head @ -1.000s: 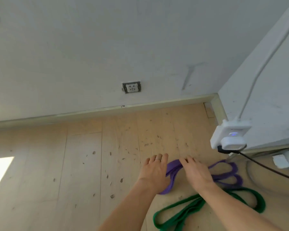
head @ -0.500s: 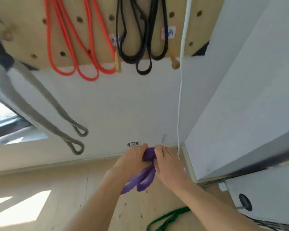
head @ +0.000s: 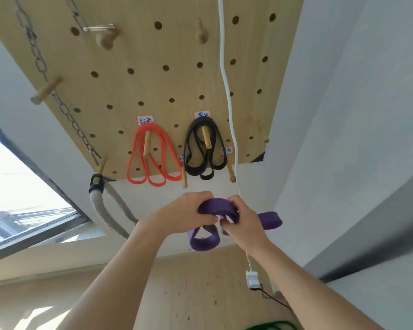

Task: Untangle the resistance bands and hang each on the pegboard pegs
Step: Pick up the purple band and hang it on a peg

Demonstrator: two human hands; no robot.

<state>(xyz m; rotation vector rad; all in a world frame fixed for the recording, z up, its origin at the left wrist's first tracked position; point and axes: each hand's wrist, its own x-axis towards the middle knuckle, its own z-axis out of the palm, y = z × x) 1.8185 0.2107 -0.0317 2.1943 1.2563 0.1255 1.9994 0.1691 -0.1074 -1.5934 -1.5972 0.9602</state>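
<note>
On the pale wooden pegboard (head: 153, 91), near its lower edge, a thin orange resistance band (head: 153, 160) hangs in loops from a wooden peg at the left, and a thin black resistance band (head: 202, 151) hangs from the next peg to the right. Two bare wooden pegs stick out at the very bottom edge: one (head: 184, 178) between the two hung bands, one (head: 231, 173) toward the lower right corner, just left of a white cord (head: 227, 91) that runs down the board.

The wide purple flat rubber band (head: 218, 208) is held in the air just below that bottom edge. The step in hand looks like gathering it into even loops before hooking it on. To do this well, I would keep the folds flat and stacked, open one clear loop at the top, and slide that loop fully over a free peg so nothing slips off its tip.

The left hand (head: 188, 214) is curled round the bunched band, thumb underneath. The right hand (head: 240, 221) pinches the same bundle from the other side, fingers curled on top. One loop droops below the hands and another pokes out to the right. A green band's edge (head: 270, 326) shows at the bottom of the view, not yet hung.
</note>
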